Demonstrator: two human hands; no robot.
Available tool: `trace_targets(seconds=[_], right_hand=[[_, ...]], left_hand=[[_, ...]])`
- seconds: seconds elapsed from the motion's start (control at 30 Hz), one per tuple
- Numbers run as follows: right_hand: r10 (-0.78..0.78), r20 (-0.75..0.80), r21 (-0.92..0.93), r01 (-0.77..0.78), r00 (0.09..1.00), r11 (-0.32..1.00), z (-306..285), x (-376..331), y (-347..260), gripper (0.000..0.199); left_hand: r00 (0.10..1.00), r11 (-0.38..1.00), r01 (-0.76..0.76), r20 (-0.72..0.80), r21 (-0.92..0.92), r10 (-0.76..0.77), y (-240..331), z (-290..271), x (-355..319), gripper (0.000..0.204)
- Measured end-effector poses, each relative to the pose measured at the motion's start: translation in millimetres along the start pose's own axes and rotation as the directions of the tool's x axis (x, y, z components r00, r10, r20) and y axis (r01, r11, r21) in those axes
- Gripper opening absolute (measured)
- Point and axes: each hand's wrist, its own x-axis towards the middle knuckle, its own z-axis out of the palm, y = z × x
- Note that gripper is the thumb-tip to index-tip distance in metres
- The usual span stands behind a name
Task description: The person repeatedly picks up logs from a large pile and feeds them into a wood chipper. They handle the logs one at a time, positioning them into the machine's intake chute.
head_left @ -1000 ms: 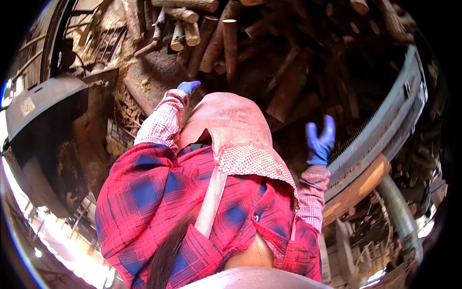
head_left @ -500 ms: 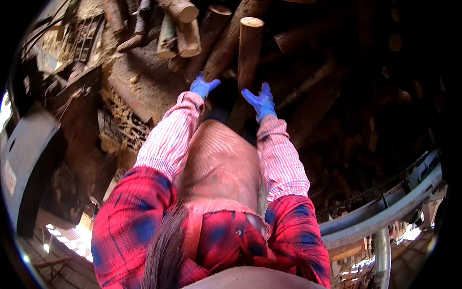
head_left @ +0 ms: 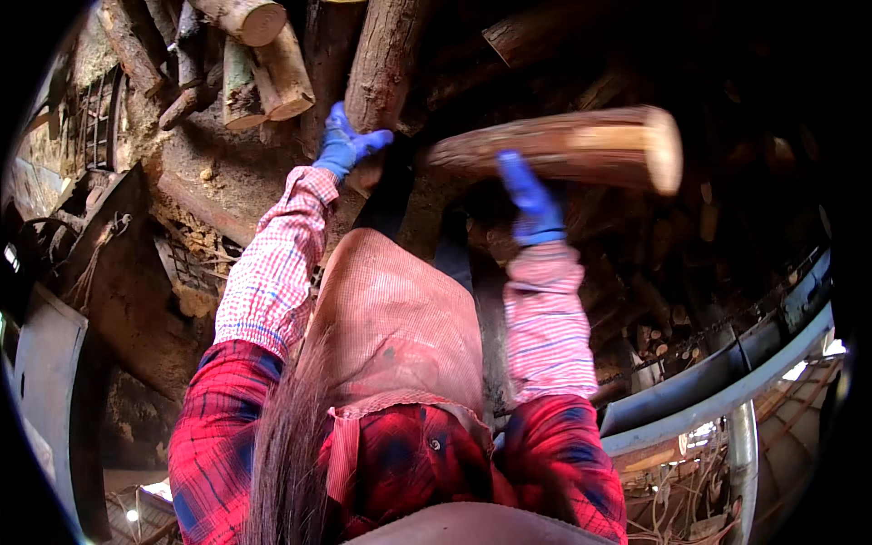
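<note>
My left hand [head_left: 347, 145], in a blue glove, is open with thumb and fingers apart at the lower end of a thick bark-covered log [head_left: 386, 68]. It seems to touch that log's side. A second log [head_left: 581, 150], reddish-brown with a pale cut end, lies slantwise across the view to the right, blurred by motion. My right hand [head_left: 534, 207], gloved in blue as well, is against its lower edge, with one stretched digit across the bark. The other fingers are smeared or hidden, so its grip cannot be made out.
Several cut logs [head_left: 263, 73] are stacked at the upper left. A grey metal panel [head_left: 54, 363] stands at the left, and a curved metal rail [head_left: 727, 391] runs along the right side. More wood lies in shadow at the far right.
The reddish-brown log has swung from upright to nearly level, its pale end now far to the right. My right hand has moved right and slightly down, my left hand left and up.
</note>
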Motion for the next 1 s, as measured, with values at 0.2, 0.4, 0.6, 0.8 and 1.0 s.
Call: trace_targets(seconds=[0.2,0.4,0.6,0.8,1.0], right_hand=[[-0.489,-0.196,-0.356,0.403,0.850,0.843,-6.5,10.0,-108.6,0.037],[0.274,0.447,0.155,-0.376,0.852,0.914,69.3,-93.1,-51.5,0.044],[0.192,0.429,0.467,-0.399,0.883,0.789,-0.5,-192.9,-28.9,0.052],[-0.406,-0.075,0.336,0.406,0.911,0.850,-133.3,-270.9,-112.7,0.064],[-0.939,-0.210,-0.694,0.635,0.272,0.339,-278.1,-446.2,-239.7,0.062]], left_hand=[[0.795,0.808,0.279,0.597,-0.519,0.108,63.3,7.0,-64.2,0.091],[0.589,0.510,0.777,0.714,-0.370,-0.380,175.5,33.0,-212.8,0.051],[0.558,0.555,0.780,0.724,-0.289,-0.407,202.4,74.2,-306.6,0.050],[0.410,0.975,0.220,0.904,0.031,-0.121,242.5,185.7,-336.1,0.070],[0.515,0.946,-0.184,0.794,-0.267,0.324,306.6,273.5,-399.2,0.061]])
